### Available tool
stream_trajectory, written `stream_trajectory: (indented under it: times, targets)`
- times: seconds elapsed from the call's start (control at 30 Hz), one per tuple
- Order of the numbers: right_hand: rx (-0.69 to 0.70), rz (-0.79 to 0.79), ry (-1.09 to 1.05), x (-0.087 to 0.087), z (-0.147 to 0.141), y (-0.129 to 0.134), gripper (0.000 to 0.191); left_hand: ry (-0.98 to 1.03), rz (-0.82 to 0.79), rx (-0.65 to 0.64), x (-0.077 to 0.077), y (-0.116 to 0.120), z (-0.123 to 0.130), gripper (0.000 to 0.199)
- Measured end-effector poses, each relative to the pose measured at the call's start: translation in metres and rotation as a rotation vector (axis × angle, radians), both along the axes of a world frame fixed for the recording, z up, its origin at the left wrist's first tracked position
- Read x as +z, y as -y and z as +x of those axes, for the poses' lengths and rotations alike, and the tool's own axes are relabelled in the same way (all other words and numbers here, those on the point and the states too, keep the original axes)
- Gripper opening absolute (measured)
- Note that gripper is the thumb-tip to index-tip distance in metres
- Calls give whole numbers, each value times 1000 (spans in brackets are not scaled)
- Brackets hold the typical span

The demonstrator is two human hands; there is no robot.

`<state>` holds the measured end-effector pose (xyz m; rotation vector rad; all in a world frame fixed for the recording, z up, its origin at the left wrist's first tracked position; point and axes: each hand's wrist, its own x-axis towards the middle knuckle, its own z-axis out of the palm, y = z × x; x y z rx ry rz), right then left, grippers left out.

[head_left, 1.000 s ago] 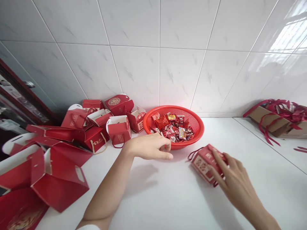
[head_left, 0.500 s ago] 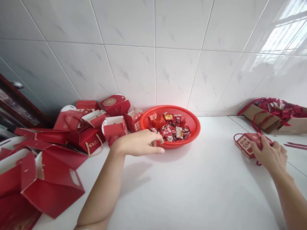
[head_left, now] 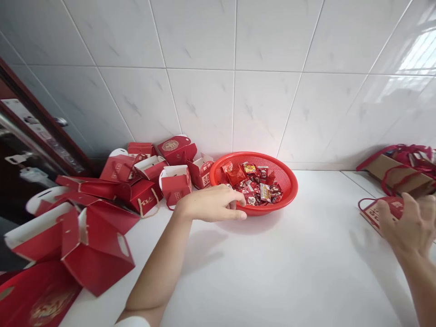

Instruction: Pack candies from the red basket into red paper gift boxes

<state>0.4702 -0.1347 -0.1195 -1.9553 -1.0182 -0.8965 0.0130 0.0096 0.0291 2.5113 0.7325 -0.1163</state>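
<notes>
My left hand point(head_left: 214, 203) hovers at the near left rim of a red plastic basket point(head_left: 289, 193). Its fingers are loosely bent, the thumb is apart, and nothing is in it. Inside the basket lie small wrapped candies point(head_left: 252, 186), mostly in red wrappers. On the far right, my right hand point(head_left: 410, 225) is spread over a small red gift box point(head_left: 373, 213) with pale characters and a dark red cord. The hand hides much of the box, and I cannot tell whether the fingertips still touch it.
Several red folded boxes point(head_left: 175, 181) crowd the left side, some with open tops. A cardboard box point(head_left: 391, 171) holding red ribbon-like items stands at the right, by the tiled wall point(head_left: 265, 109). A door edge with keys point(head_left: 20, 159) is at far left.
The view has turned to the left, so things sit farther right. My right hand has loosened from the small gift box and its fingers have spread. My left hand has stayed beside the basket.
</notes>
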Motion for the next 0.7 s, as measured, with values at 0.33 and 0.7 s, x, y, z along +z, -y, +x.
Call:
stream_trajectory:
  times: [0.33,0.7]
  targets:
    - [1310,23,-1492,49,-237,-16,59,709,553,-115,-90,69,106,69]
    - [1628,-176,-1533,29,-251,-4,60,523,513,196,-66,10,77,45]
